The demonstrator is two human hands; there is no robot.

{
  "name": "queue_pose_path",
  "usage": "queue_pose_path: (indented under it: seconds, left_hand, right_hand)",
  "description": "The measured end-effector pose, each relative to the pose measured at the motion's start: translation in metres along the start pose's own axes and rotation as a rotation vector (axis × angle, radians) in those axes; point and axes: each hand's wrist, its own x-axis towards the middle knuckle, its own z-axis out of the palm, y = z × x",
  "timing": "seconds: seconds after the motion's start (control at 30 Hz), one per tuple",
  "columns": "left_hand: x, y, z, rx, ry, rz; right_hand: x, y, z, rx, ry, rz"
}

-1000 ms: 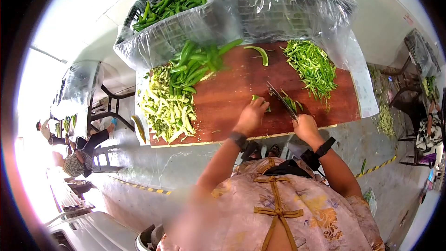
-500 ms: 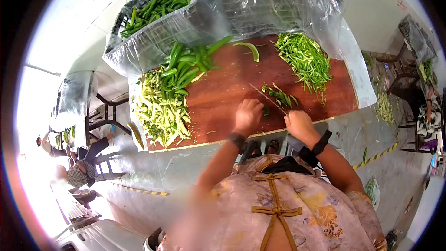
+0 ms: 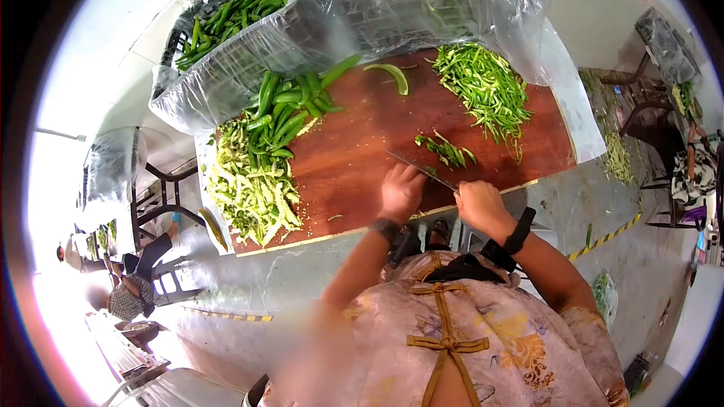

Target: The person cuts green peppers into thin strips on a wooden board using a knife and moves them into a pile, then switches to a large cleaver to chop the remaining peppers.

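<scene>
At the near edge of the cutting board point(image 3: 354, 158), my left hand point(image 3: 401, 192) has its fingers curled together, pinning a pepper piece point(image 3: 430, 171) flat against the wood. My right hand point(image 3: 479, 207) is clamped around the handle of the knife point(image 3: 418, 166), and the blade lies aslant just beyond my left knuckles.

To cut well, I judge I should keep the fingertips tucked back, let the flat of the blade ride along the knuckles, and take thin, even slices so they match the fresh strips point(image 3: 445, 151) lying just past the knife.

Only a small green sliver of the pepper piece shows beside my fingers; my hand hides the rest, so I cannot tell its length. What shows is glossy and dark green, like the whole peppers point(image 3: 290, 109) piled at the board's far left.
</scene>
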Motion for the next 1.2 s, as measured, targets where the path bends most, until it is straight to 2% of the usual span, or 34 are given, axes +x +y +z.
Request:
queue_pose_path:
  seconds: [0.47,0.57,0.67,0.7,0.87,0.93,1.2]
  left_hand:
    - [0.0,-0.004,-0.003,-0.039,-0.046,-0.01]
    - [-0.003,-0.005,-0.004,-0.029,-0.135,-0.042]
    - [-0.003,-0.008,-0.001,-0.1,-0.05,-0.016]
    - [-0.002,-0.007,-0.001,-0.084,-0.033,-0.005]
    - [0.0,-0.004,-0.001,-0.077,0.028,0.021]
    - [-0.003,-0.005,-0.003,-0.024,-0.163,-0.023]
    - [0.001,-0.003,-0.005,-0.032,-0.144,-0.008]
  right_hand:
    - [0.028,-0.005,0.011,-0.098,0.1,-0.166]
    - [0.049,-0.004,0.025,-0.087,0.193,-0.193]
    - [0.062,-0.007,0.025,-0.099,0.177,-0.173]
    - [0.066,-0.006,0.023,-0.068,0.121,-0.077]
    - [0.035,0.0,0.004,-0.006,0.089,-0.057]
    - [0.023,0.001,0.0,-0.034,0.027,-0.045]
    - [0.023,0.003,0.001,-0.075,-0.012,-0.074]
